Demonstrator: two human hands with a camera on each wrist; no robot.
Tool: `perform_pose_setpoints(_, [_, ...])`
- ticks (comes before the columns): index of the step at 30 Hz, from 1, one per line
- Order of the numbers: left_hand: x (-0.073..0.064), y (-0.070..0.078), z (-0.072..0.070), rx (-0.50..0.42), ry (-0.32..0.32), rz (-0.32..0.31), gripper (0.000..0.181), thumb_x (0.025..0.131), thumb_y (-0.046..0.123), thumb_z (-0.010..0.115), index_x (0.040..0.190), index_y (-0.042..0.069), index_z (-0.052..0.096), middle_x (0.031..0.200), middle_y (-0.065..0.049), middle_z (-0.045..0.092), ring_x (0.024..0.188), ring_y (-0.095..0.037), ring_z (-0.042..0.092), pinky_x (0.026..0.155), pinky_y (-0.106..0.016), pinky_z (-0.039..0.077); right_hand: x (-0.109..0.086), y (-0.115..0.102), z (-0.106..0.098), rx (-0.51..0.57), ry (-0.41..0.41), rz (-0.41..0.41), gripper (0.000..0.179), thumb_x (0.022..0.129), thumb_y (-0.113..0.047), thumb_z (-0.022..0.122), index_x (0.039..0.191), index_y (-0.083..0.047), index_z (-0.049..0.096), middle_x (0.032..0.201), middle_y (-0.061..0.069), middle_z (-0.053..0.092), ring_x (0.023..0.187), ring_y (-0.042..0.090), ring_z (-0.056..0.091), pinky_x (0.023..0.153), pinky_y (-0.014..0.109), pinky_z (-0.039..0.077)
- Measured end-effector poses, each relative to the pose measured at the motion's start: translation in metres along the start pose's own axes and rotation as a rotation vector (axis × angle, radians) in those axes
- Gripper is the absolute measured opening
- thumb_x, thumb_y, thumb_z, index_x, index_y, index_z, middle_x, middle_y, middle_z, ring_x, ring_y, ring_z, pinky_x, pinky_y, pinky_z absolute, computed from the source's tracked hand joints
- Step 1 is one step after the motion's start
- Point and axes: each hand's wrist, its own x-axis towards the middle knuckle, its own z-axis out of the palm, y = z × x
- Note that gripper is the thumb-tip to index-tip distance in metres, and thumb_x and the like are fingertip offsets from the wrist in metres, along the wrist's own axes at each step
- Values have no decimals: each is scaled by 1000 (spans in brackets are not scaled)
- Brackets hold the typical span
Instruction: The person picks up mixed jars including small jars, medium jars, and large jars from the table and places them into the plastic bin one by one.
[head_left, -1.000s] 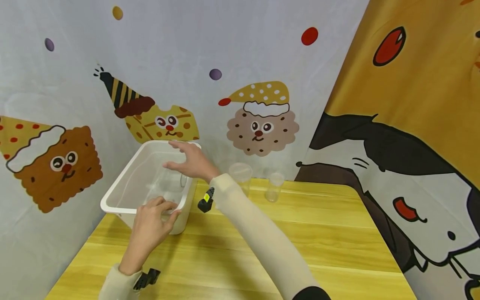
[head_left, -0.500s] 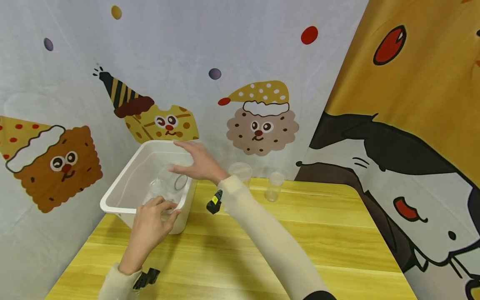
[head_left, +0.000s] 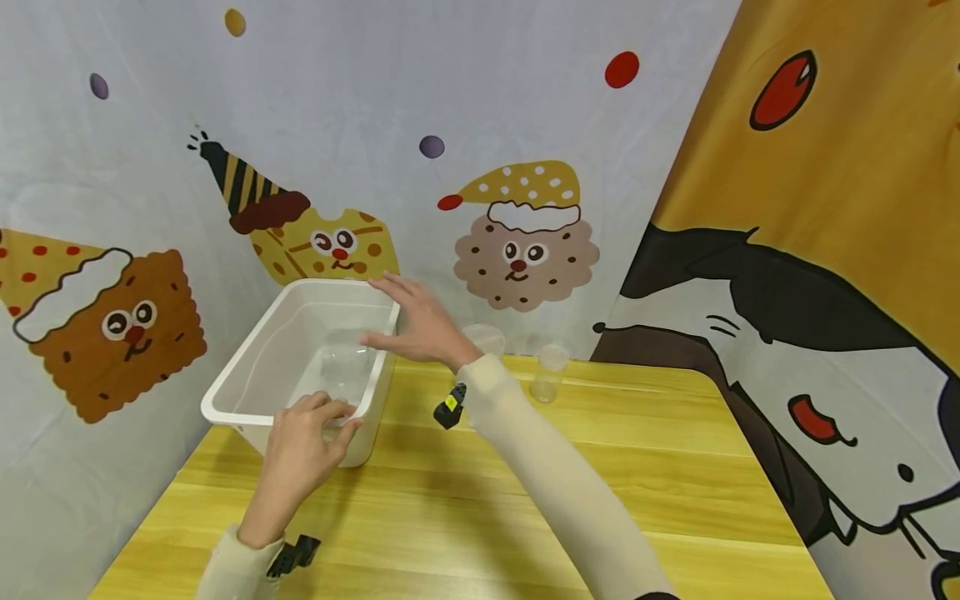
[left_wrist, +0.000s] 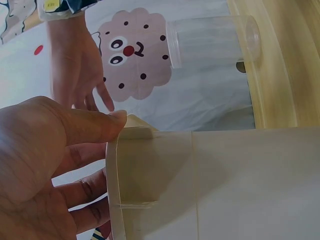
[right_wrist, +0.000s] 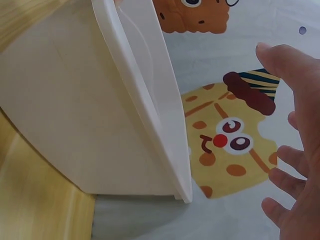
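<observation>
A white plastic tub stands at the left of the table. My left hand grips its rim at the near right corner; in the left wrist view, the thumb lies outside the rim and the fingers reach inside. Over the far right part of the rim is my right hand, fingers spread and nothing in them. The right wrist view shows a gap between that hand and the tub's rim. Inside the tub lies a clear plastic container, partly hidden by the tub's wall.
Behind my right wrist stands a clear plastic jar, mostly hidden in the head view. A smaller clear cup is to its right, near the table's back edge. The wooden table meets a printed cloth backdrop.
My right hand has moved right, from over the tub's inside to its right rim. The clear container inside has shifted position. My left hand has stayed on the rim.
</observation>
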Motion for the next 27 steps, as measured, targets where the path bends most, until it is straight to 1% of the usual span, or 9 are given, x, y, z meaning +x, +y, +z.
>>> perform_pose_setpoints(3, [0,-1,1,0,3,-1,15,70,19,82,81,12,74,71,1,59,57,-15,50,52,-33,35,-3,4,-3,-19,18,-1,88,75,-69,59,148,-35,24,156,-4,19,143,19,18,108,52,28])
perform_pose_setpoints(9, [-1,-2,3,-4,8,-2,16,70,19,82,81,13,74,70,2,58,57,-15,50,53,-33,35,-12,13,-10,-54,51,14,87,75,-70,60,147,-41,21,156,-10,16,143,18,18,109,50,27])
perform_pose_setpoints(12, [-1,-2,3,-4,7,-4,16,70,19,82,81,13,74,69,2,58,58,-15,50,53,-33,35,-17,18,-14,-85,61,21,87,75,-69,61,147,-42,20,156,-10,14,143,18,17,110,50,26])
perform_pose_setpoints(14, [-1,-2,3,-4,4,-4,16,70,19,82,82,12,74,69,2,58,58,-15,50,53,-32,35,-21,22,-16,-104,75,18,87,75,-68,61,147,-41,21,157,-9,14,143,19,17,110,50,25])
perform_pose_setpoints(17, [0,-2,3,0,-1,-7,16,70,19,82,82,12,74,69,2,58,58,-14,50,52,-32,34,-25,29,-19,-131,97,13,87,75,-67,61,147,-38,23,157,-8,15,143,22,18,112,50,21])
perform_pose_setpoints(20, [0,-2,3,3,-3,-14,16,69,19,82,81,13,74,69,2,58,58,-14,49,52,-32,33,-29,34,-22,-156,110,16,88,75,-71,59,147,-39,22,156,-8,15,143,23,19,113,50,19])
perform_pose_setpoints(23, [-1,-2,3,1,-2,-20,17,69,19,83,81,13,74,69,1,59,58,-15,50,53,-33,33,-33,39,-24,-176,122,19,88,74,-73,56,147,-39,20,157,-7,16,143,22,19,112,50,20])
perform_pose_setpoints(27, [0,-1,4,-6,-1,-19,17,69,19,82,82,12,74,70,0,60,59,-16,51,53,-33,34,-41,46,-27,-176,142,29,89,74,-73,57,148,-38,21,157,-7,15,143,22,19,112,52,19])
